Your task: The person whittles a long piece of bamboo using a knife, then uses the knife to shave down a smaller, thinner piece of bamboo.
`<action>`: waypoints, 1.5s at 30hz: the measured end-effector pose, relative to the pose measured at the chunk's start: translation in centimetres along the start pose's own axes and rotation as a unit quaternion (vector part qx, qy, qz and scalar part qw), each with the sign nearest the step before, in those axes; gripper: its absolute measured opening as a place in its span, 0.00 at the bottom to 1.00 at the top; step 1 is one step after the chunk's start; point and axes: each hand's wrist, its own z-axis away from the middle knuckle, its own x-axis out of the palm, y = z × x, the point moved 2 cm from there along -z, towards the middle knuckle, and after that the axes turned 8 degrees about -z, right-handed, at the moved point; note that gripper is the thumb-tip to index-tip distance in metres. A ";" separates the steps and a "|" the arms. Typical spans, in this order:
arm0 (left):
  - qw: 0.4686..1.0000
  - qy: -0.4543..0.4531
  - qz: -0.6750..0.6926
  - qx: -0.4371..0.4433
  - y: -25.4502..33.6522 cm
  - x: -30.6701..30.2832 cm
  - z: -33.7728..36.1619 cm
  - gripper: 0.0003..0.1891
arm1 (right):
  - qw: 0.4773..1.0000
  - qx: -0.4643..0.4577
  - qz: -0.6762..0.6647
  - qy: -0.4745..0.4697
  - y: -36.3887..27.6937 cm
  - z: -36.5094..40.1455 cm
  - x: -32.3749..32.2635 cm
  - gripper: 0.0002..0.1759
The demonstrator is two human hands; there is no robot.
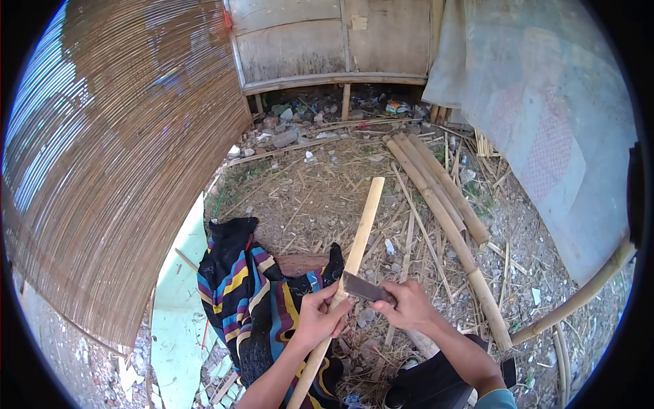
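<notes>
A long pale bamboo strip [366, 221] slants from the bottom centre up to the middle of the head view. My left hand [320, 317] is closed around it below its midpoint. My right hand [409, 305] grips the handle end of a broad, dark blade [364, 287], whose far end meets the strip just above my left hand. Under and left of the strip lies a striped cloth [238, 293] in black, yellow, purple and blue, partly hidden by my left forearm.
Bamboo poles [436, 194] lie on the ground at right, near a curved pole [579, 303]. A slatted bamboo screen [129, 157] stands left, a translucent sheet [538, 129] hangs right. Rubble [285, 138] lies below the back panel [293, 51]. A pale green sheet [176, 320] lies lower left.
</notes>
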 end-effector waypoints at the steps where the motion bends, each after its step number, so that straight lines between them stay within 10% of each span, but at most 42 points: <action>1: 1.000 -0.008 -0.016 0.009 -0.6 0.1 0.1 0.07 | 0.998 -0.017 0.046 -0.031 -0.3 0.1 0.4 0.27; 11: 0.996 -0.044 -0.079 0.024 -1.0 2.0 -0.2 0.02 | 0.991 -0.047 0.128 -0.008 0.6 0.0 0.0 0.34; 18: 0.992 -0.115 -0.048 0.032 0.0 5.0 3.8 0.21 | 0.915 0.257 0.123 0.286 9.0 -4.2 -12.4 0.40; 28: 0.998 -0.017 -0.055 -0.024 -1.8 2.4 -0.9 0.15 | 0.903 0.366 0.112 0.193 14.0 -1.5 -8.8 0.41; 45: 0.960 -0.012 0.246 -0.133 -4.8 1.7 -2.5 0.16 | 0.984 0.124 0.039 0.119 6.3 -1.2 -5.7 0.32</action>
